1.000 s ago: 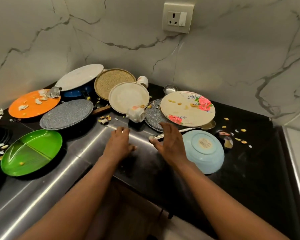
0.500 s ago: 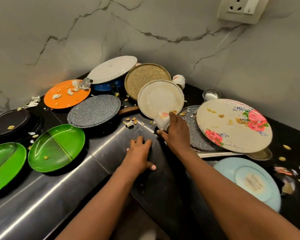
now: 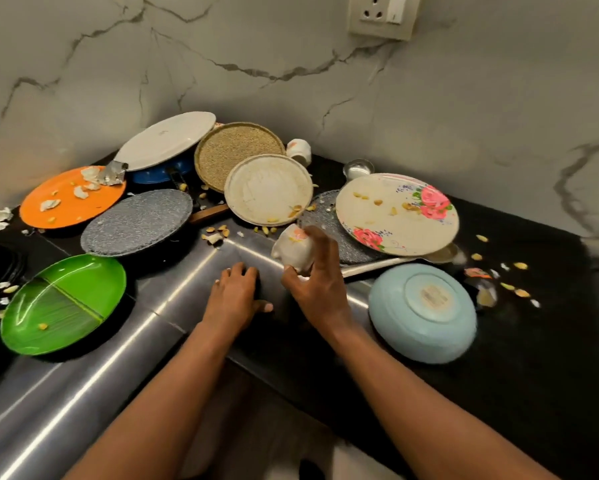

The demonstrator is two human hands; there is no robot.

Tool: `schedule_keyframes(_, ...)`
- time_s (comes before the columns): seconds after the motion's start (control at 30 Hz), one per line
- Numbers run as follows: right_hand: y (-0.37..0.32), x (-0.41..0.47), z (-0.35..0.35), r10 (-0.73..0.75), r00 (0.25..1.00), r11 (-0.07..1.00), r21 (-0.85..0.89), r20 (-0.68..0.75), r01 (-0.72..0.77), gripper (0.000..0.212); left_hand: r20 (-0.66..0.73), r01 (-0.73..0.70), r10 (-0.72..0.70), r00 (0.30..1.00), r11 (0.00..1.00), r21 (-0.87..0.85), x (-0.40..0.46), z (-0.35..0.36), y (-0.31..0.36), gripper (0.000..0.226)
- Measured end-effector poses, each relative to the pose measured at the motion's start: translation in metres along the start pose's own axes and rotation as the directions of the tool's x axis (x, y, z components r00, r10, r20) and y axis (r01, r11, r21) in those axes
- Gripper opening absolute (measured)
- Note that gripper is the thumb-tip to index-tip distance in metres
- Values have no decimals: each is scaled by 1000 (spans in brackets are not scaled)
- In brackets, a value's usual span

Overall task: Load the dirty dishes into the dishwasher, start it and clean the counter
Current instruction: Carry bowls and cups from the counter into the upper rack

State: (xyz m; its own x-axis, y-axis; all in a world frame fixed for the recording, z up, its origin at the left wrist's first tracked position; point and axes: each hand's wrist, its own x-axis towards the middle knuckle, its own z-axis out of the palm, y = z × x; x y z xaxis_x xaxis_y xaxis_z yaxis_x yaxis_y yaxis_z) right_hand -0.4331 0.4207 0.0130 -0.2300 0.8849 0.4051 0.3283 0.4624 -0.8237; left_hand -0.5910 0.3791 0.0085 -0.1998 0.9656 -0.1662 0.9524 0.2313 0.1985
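I log the bench (image 3: 533, 393) — cup (image 3: 293, 252) held in my right hand (image 3: 317, 289) before the round plate (image 3: 268, 188); upturned bowl (image 3: 424, 313) to its right; my left hand (image 3: 234, 297) rests on the bench edge — divided plate (image 3: 64, 303) far left.

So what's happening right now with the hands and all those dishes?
Right hand grips small white cup, lifted clear. Left hand flat on steel counter edge. Floral plate and blue bowl crowd close right.

Black stone counter (image 3: 519, 393) with steel front edge carries an orange round plate (image 3: 66, 202), green divided plate (image 3: 62, 303), upturned pale-blue bowl (image 3: 424, 315) and scattered food scraps (image 3: 499, 265).
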Motion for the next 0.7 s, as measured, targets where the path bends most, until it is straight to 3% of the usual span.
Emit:
schedule_keyframes(0.13, -12, -65, -35, -73, 994, 993, -99, -80, 65, 67, -215, -154, 154, 965, 988, 19, -37, 10, 10, 58)
schedule_keyframes(0.23, -27, -132, -55, -50, 987, 980, -199, -153, 19, 68, -433, -296, 269, 860, 955, 5, -85, 23, 22, 45)
schedule_keyframes(0.3, -37, -181, -63, -30, 984, 961, -274, -174, -20, 70, -472, -399, 361, 804, 917, 21, -119, 32, 29, 44)
schedule_keyframes(0.4, -51, -263, -72, 16, 975, 917, -384, -223, -103, 70, -459, -511, 485, 744, 856, 76, -169, 50, 38, 41)
schedule_keyframes(0.5, -60, -350, -82, 143, 950, 876, -410, -279, -253, 73, -399, -560, 532, 747, 827, 54, -221, 75, 45, 36)
schedule_keyframes(0.6, -70, -438, -96, 226, 909, 804, -460, -349, -377, 73, -242, -654, 647, 723, 754, 61, -277, 100, 59, 43)
schedule_keyframes(0.7, -81, -525, -117, 318, 857, 692, -519, -405, -502, 72, -90, -777, 777, 623, 628, 52, -331, 130, 82, 43)
